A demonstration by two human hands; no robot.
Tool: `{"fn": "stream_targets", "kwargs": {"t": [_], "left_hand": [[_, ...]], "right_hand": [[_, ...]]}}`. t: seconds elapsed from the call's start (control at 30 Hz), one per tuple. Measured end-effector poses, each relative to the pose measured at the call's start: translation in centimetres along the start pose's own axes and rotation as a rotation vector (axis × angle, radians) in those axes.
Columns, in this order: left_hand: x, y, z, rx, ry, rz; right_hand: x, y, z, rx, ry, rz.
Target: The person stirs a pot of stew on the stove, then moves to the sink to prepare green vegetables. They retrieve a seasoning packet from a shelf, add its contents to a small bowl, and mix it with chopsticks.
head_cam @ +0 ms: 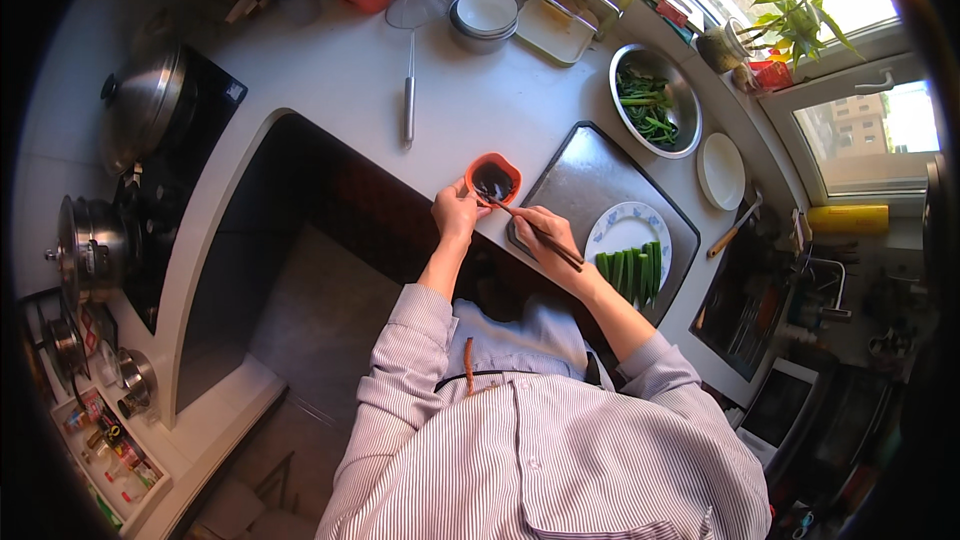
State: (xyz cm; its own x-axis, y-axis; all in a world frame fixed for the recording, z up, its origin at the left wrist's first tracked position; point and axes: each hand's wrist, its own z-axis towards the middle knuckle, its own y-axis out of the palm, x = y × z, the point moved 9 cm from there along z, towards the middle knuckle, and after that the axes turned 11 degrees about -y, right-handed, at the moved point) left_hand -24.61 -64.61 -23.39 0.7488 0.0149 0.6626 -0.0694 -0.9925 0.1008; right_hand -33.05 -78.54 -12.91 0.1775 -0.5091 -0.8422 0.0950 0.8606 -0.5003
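Note:
My left hand (454, 211) holds the side of a small orange-red bowl (516, 168) near the counter's front edge. Dark liquid (492, 181) lies in the bowl. In my right hand (551, 236) is a pair of dark wooden chopsticks (559, 246), their tips reaching over the near rim into the liquid. To the right, a white plate with blue flower motifs (628, 225) rests on a dark-edged cutting board (585, 165). Several cut green okra-like pods or vegetable lengths (631, 270) lie side by side on its near part.
A metal basin (691, 116) of leafy greens (645, 109) stands behind the board, beside a white dish (721, 171). A wire skimmer (409, 109) and stacked bowls (486, 19) are at the back. Left are a lidded wok (146, 109) and a steel pot (94, 251); right, the sink (739, 307).

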Motion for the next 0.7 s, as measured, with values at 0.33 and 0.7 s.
{"fn": "stream_targets", "kwargs": {"t": [0.33,0.7], "left_hand": [[-0.1,0.1,0.4,-0.039,0.030,0.004],[-0.1,0.2,0.0,0.009,0.008,0.023]], "right_hand": [[0.4,-0.2,1.9,0.020,0.002,-0.014],[-2.4,-2.3,3.3,-0.159,-0.202,-0.171]]}}
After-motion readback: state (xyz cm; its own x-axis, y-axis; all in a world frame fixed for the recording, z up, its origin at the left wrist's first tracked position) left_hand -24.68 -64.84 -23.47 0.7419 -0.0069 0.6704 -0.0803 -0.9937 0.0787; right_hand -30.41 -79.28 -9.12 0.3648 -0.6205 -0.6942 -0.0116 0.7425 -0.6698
